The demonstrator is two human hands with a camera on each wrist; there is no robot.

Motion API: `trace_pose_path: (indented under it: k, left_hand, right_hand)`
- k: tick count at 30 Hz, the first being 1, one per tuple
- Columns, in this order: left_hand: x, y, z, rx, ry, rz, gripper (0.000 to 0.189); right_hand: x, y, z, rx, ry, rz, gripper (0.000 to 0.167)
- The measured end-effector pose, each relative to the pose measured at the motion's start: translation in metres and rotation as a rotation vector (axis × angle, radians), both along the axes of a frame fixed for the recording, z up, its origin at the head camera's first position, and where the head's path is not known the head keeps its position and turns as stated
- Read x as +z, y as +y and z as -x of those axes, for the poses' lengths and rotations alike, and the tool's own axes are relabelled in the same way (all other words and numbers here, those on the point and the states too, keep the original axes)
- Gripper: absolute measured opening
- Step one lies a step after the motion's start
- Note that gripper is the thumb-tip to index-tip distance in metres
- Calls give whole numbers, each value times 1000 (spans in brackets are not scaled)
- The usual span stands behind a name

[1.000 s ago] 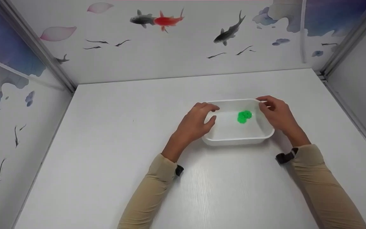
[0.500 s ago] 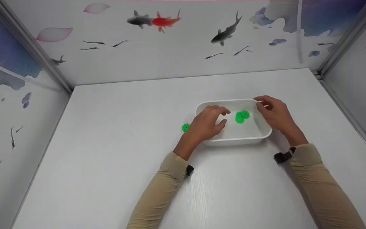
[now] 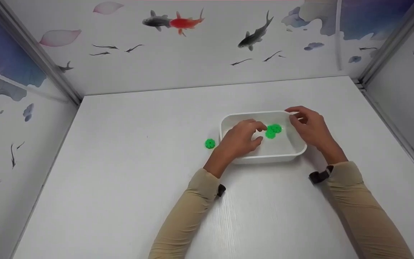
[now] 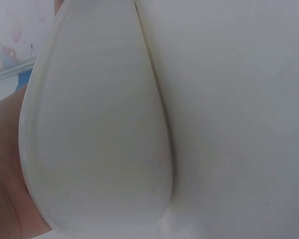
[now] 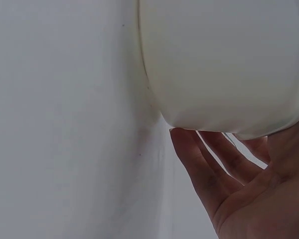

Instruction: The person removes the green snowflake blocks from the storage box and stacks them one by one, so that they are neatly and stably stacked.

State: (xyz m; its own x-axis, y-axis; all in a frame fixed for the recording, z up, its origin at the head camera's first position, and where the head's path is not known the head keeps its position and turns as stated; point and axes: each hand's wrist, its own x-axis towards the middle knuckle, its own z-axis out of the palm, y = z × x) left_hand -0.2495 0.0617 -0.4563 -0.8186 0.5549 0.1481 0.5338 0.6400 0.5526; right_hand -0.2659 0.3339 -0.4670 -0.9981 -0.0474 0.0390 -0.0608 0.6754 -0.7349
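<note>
In the head view a white plastic tray (image 3: 264, 157) stands on the table, with a cluster of green notched plastic discs (image 3: 270, 133) lying inside. My left hand (image 3: 241, 139) reaches over the tray's left side, thumb and forefinger spread beside the cluster and holding nothing. My right hand (image 3: 310, 127) holds the tray's far right corner. In the right wrist view its fingers (image 5: 202, 167) lie against the tray's outer wall (image 5: 219, 64). Another green disc (image 3: 210, 143) lies on the table just left of the tray. The left wrist view shows mostly the tray's outer wall (image 4: 99, 119).
The white table (image 3: 120, 162) stretches to the left and front of the tray. Panels printed with fish (image 3: 255, 35) and petals stand behind and at both sides, joined by metal corner posts (image 3: 45, 54).
My left hand has moved right, from the tray's left rim to beside the cluster. The single disc left of the tray has come into view. My right hand stays at its corner.
</note>
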Motion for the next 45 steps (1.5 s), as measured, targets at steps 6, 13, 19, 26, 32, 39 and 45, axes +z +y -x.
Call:
trace_pose_path:
  k: [6, 13, 19, 26, 32, 39, 45]
  left_hand:
    - [-1, 9, 2, 17, -42, 26, 34]
    - [-7, 22, 6, 8, -66, 73, 33]
    - [-7, 32, 8, 23, -48, 110, 36]
    - [-9, 39, 11, 22, -20, 173, 39]
    - [-10, 41, 12, -10, 17, 226, 38]
    - [-12, 40, 13, -10, 13, 222, 36]
    - [-13, 38, 13, -26, 15, 198, 30]
  right_hand:
    - [0, 0, 0, -4, -6, -4, 41]
    - [-2, -2, 0, 3, -2, -15, 41]
    - [-1, -3, 1, 10, 6, -26, 41]
    - [0, -1, 2, 9, 22, -26, 39]
    - [1, 0, 1, 5, 9, -23, 40]
    - [0, 0, 1, 10, -3, -16, 40]
    - [-2, 2, 2, 2, 26, -23, 38]
